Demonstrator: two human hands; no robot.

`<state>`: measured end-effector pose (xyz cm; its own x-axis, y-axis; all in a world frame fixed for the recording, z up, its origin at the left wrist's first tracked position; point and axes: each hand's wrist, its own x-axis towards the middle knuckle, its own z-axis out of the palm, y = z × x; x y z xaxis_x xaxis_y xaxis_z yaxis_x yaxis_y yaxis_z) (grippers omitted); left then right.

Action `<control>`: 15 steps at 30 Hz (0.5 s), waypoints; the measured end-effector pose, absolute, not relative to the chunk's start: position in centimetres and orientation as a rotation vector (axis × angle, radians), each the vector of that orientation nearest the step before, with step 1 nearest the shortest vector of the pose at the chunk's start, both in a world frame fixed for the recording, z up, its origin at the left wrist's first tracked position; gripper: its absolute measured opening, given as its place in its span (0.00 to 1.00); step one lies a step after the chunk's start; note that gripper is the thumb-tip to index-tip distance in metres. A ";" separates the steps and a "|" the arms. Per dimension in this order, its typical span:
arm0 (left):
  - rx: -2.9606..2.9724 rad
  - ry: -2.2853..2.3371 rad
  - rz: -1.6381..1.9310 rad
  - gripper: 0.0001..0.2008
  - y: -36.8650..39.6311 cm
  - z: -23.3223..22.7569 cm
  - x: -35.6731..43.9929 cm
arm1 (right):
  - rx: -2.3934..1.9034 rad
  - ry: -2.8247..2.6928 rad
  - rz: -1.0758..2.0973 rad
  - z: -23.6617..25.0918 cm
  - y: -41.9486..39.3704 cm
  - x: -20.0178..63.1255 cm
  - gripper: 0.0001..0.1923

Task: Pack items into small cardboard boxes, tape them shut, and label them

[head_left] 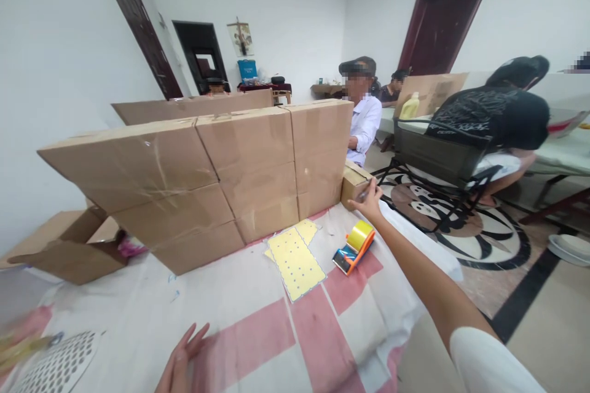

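My right hand [370, 201] reaches out to the right side of the table, thumb and fingers on the near end of a small cardboard box [353, 187]. This box rests beside a stacked wall of brown cardboard boxes [251, 175] sealed with clear tape. My left hand [183, 359] is low at the front edge, fingers stretched out and holding nothing. Between the hands lie yellow dotted cloths or sheets [297, 264], one over another. Close by on their right stands an orange and blue tape dispenser [354, 247] with a yellow roll of tape.
A red-and-white checked cloth [258, 331] covers the table. An open cardboard box [69, 245] and a white perforated basket [59, 362] are at the left. Behind the stack sits a person in a light shirt [366, 120]; another in black [488, 110] leans over a table at right.
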<state>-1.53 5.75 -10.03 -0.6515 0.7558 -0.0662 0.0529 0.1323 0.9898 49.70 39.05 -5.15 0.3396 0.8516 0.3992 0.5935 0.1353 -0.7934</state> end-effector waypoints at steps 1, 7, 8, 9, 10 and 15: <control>0.768 1.836 1.557 0.29 5.8 -10.1 -1.5 | -1.495 -1.381 0.410 -5.0 40.4 49.4 0.77; 0.740 1.848 1.537 0.31 5.4 -10.2 -2.5 | -1.327 -1.334 0.740 -6.0 43.3 49.8 0.70; 0.767 1.866 1.528 0.32 5.5 -10.1 -3.4 | -1.366 -1.330 0.757 -6.6 42.6 50.3 0.67; 0.813 1.893 1.517 0.33 5.8 -9.8 -4.8 | -1.413 -1.341 0.779 -7.2 41.5 50.9 0.65; 0.873 1.932 1.514 0.34 6.2 -9.5 -6.4 | -1.446 -1.351 0.790 -7.9 40.1 51.6 0.63; 1.115 2.276 1.646 0.34 11.6 -4.7 -18.0 | -1.562 -1.461 0.667 -10.2 30.3 54.6 0.39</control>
<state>-17.97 11.59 -4.65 -0.7217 0.6184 0.3111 0.4890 0.1374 0.8614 54.56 30.32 -10.23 0.1674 0.9703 0.1748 0.5032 0.0684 -0.8614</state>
